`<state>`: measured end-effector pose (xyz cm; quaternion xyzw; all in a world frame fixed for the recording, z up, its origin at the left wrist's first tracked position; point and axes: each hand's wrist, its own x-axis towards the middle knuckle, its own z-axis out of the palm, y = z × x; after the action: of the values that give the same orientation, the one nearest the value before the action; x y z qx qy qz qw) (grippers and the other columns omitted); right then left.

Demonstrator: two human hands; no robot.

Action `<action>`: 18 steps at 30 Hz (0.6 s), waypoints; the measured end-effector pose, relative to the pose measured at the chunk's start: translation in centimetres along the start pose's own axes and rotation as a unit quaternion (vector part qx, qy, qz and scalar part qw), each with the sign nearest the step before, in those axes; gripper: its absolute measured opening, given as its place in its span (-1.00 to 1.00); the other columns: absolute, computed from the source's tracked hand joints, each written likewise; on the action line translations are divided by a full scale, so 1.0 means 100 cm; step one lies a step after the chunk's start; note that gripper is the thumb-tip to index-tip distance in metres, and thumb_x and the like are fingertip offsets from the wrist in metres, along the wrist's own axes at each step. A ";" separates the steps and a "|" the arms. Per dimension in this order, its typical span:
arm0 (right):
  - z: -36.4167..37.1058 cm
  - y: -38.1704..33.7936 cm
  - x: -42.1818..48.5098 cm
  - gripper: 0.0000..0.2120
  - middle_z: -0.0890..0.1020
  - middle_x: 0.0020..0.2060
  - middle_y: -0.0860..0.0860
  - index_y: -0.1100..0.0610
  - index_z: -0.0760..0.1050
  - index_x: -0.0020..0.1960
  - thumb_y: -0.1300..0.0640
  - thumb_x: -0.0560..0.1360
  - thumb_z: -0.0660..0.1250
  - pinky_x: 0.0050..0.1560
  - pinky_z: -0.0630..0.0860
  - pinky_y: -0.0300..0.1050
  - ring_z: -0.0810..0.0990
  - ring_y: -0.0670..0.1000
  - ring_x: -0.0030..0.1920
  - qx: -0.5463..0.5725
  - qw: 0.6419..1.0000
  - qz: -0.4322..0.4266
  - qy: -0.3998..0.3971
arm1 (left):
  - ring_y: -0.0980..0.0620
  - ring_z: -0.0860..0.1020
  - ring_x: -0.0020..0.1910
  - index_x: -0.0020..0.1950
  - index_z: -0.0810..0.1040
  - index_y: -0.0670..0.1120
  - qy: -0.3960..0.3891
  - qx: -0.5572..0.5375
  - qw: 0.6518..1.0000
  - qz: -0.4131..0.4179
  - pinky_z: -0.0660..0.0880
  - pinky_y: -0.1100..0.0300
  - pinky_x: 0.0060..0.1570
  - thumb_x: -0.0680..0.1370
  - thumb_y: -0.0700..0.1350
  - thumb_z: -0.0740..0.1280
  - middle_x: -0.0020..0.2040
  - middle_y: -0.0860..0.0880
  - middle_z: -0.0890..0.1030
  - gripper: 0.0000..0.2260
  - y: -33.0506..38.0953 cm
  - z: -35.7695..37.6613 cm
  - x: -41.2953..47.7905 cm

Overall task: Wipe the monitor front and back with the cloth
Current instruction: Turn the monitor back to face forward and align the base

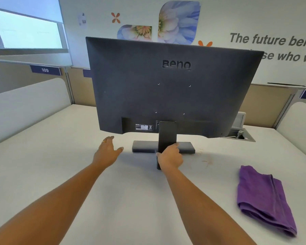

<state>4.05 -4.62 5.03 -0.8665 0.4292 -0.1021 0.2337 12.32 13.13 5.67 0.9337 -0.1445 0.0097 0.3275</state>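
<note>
Monitor (166,89) stands mid-frame on the counter (60,156), back facing the viewer; right hand (170,157) grips its stand (167,135), left hand (107,150) open – cloth (265,200) lies untouched, lower right. Risk: one-handed turning may tip the panel

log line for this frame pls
monitor: back faces camera | right hand: grips stand | left hand: open, free | cloth: folded on desk, untouched
</note>
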 end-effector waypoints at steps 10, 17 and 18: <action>0.009 0.001 0.002 -0.11 0.34 0.38 0.14 0.24 -0.12 0.51 -0.13 0.46 0.33 0.16 0.47 -0.08 0.46 0.14 0.27 -0.009 1.000 -0.006 0.020 | -0.21 0.28 0.39 0.47 0.16 -0.17 0.056 -0.218 0.970 -0.095 0.29 -0.05 0.30 0.55 -0.06 0.30 0.45 -0.16 0.28 -0.44 0.018 -0.043 0.043; 0.008 0.006 0.004 -0.13 0.32 0.40 0.10 0.21 -0.09 0.51 -0.14 0.46 0.32 0.20 0.44 -0.07 0.44 0.14 0.29 -0.007 1.000 -0.024 0.015 | -0.20 0.23 0.43 0.50 0.10 -0.11 0.061 -0.285 0.945 -0.151 0.24 -0.10 0.35 0.57 -0.01 0.25 0.48 -0.13 0.21 -0.43 0.018 -0.054 0.070; 0.008 0.006 0.004 -0.13 0.31 0.40 0.10 0.21 -0.09 0.51 -0.15 0.46 0.32 0.21 0.44 -0.06 0.44 0.14 0.30 -0.006 1.000 -0.027 0.014 | -0.20 0.25 0.42 0.49 0.12 -0.12 0.057 -0.288 0.945 -0.147 0.24 -0.09 0.35 0.57 -0.02 0.26 0.47 -0.12 0.24 -0.44 0.018 -0.052 0.069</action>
<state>4.15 -5.02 4.05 -0.8776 0.4098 -0.1180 0.2191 18.85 13.18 11.63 0.8085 0.0165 -0.0277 0.5876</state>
